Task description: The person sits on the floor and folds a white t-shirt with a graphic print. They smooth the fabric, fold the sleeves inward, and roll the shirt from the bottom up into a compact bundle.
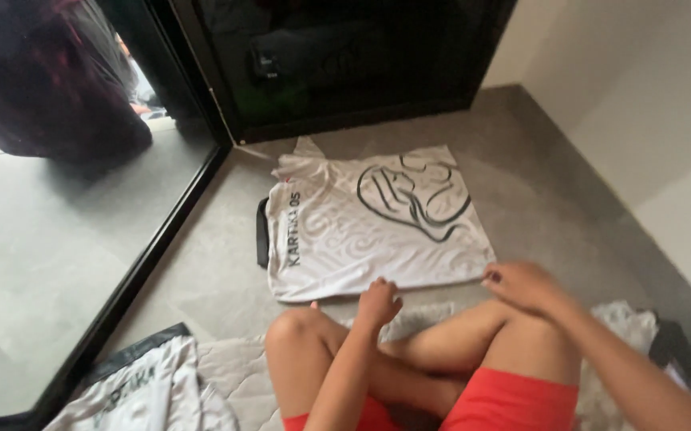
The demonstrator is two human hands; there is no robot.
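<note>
A white short-sleeved sports jersey with a black line drawing on it is laid flat on the grey concrete floor, just in front of the crossed bare legs of a seated person in red shorts. Its near hem is touched by both hands. The left hand is seen with fingers curled loosely down onto the hem near the middle; a full pinch of the fabric cannot be told from this view. The right hand is placed at the jersey's right near corner, fingers bent over the edge, apparently gripping it.

For a clean fold, the hem is best pinched at both points at matching height and kept taut, so that the cloth is lifted evenly and no crease is dragged across the drawing. A second white garment with a dark trim is lying to the left, well apart, beside the black-framed glass door.
</note>
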